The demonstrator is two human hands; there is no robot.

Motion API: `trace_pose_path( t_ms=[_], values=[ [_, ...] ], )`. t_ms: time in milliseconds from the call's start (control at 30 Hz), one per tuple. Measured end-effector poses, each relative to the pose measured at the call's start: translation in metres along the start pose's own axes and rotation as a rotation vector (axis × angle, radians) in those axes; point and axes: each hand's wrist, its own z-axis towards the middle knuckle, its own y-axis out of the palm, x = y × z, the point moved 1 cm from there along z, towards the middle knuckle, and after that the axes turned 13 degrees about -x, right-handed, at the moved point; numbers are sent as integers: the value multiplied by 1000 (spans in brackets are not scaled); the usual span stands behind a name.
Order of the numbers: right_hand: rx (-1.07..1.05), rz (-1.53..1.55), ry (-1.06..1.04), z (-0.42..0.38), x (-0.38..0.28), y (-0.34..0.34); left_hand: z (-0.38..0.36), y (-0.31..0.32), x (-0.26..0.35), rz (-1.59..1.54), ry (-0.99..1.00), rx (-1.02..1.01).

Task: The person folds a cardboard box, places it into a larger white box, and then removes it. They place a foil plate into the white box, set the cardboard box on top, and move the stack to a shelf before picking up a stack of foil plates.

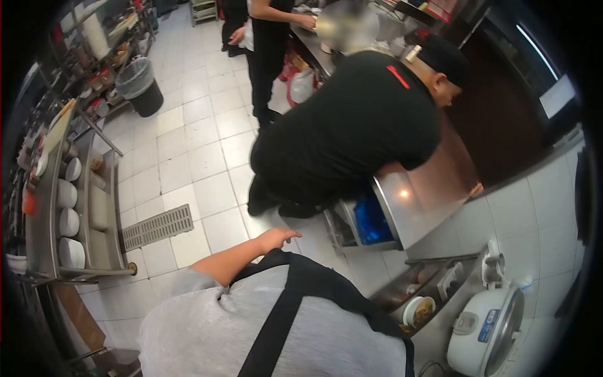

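Observation:
My left hand is in front of my black apron, above the white tiled floor. Its fingers reach toward the right, partly stretched and slightly apart, and nothing shows in it. My right hand cannot be seen. Beyond the left hand, a person in black clothes and a dark cap leans over a steel counter. Under that counter sits a bright blue item in an open compartment, nearest to the hand on its right.
A steel shelf with stacked white bowls is at the left, beside a floor drain. Behind stands a lined bin. Another person works farther back. A white rice cooker is at lower right.

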Motion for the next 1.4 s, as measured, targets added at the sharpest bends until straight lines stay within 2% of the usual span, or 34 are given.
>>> trace_pose_path(
  t_ms=[67, 167, 267, 333, 367, 433, 467, 500, 567, 633, 667, 700, 733, 833, 900, 967, 1033, 1100, 1200, 1300, 1400],
  values=[
    [103, 10, -78, 49, -65, -14, -55, -30, -12, -7, -55, 92],
    [393, 508, -413, 95, -148, -23, -145, -73, -44, -28, -224, 216],
    [311, 819, -491, 124, -246, -37, -227, -100, -80, -27, -385, 382],
    [200, 937, -526, 143, -280, -33, -274, -125, -71, 21, -620, 411],
    [118, 949, -530, 154, -287, -23, -287, -130, -78, 24, -663, 464],
    [265, 917, -374, 182, -321, 2, -314, -129, -91, 36, -746, 570],
    [223, 1066, -272, 188, -338, 21, -321, -128, -94, 16, -675, 684],
    [178, 1211, -167, 195, -358, 40, -326, -117, -118, 200, -466, 803],
    [43, 1514, -7, 217, -406, 76, -328, -117, -121, 331, -328, 824],
    [-214, 1383, 56, 244, -455, 100, -327, -121, -99, -127, -504, 689],
    [-272, 1443, 23, 251, -486, 122, -325, -123, -94, -357, -584, 611],
    [-331, 1502, -13, 256, -518, 144, -324, -125, -102, -337, -527, 620],
    [-464, 1499, -141, 262, -549, 161, -323, -125, -113, -320, -474, 630],
    [-888, 1475, -625, 291, -627, 183, -321, -128, -147, -276, -320, 689],
    [-989, 1582, -781, 321, -668, 174, -319, -147, -165, -292, -414, 706],
    [-793, 1624, -871, 348, -703, 164, -321, -185, -170, -373, -702, 676],
    [-754, 1570, -1051, 384, -731, 152, -319, -217, -187, -263, -645, 890],
    [-742, 1478, -1145, 416, -752, 135, -319, -240, -207, -338, -682, 979],
    [-663, 1307, -1244, 466, -780, 117, -323, -262, -225, -350, -761, 1028],
    [-619, 1285, -1305, 518, -814, 104, -343, -269, -268, -408, -740, 966],
    [-698, 1322, -1238, 562, -856, 94, -367, -285, -336, -603, -689, 1020]
  ],
)
